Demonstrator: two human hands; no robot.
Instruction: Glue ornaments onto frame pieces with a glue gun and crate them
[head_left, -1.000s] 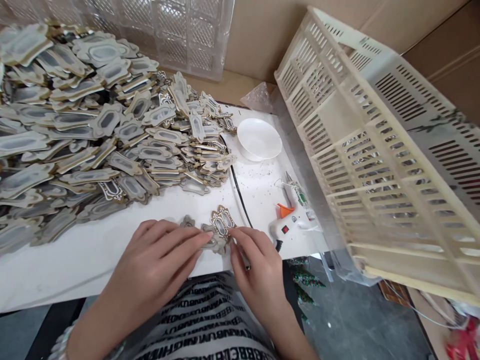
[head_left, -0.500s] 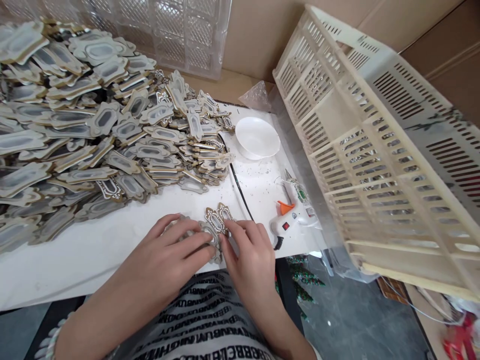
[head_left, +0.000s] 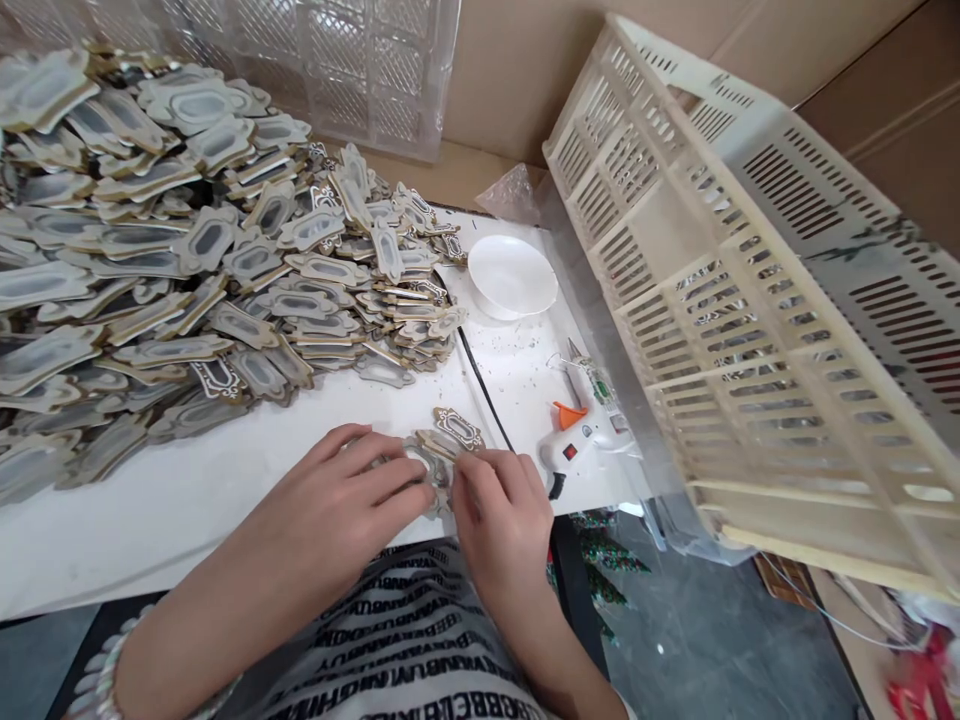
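Note:
On the white table near its front edge lie a few small ornate label frames, grey on the underside. My left hand (head_left: 367, 485) rests over some of these grey frames (head_left: 433, 465), fingers apart and slightly bent, partly covering them. Beside it, my right hand (head_left: 502, 500) has thumb and fingers pinched on the near end of a tilted label frame (head_left: 435, 442); its fingertips hide the grip. Just beyond, another frame (head_left: 457, 427) shows its brown face with white scrollwork.
A large heap of similar frames (head_left: 210, 240) covers the table's left and back. A white bowl (head_left: 510, 280) and a white glue gun (head_left: 581, 440) with orange trigger are at right, by a black cord (head_left: 484, 385). A cream plastic crate (head_left: 675, 250) leans beyond.
The frame at my right fingertips has gone from lying flat to tilted. The patterned frame beyond has turned and shifted slightly right. My right fingers have closed in; my left hand has barely moved.

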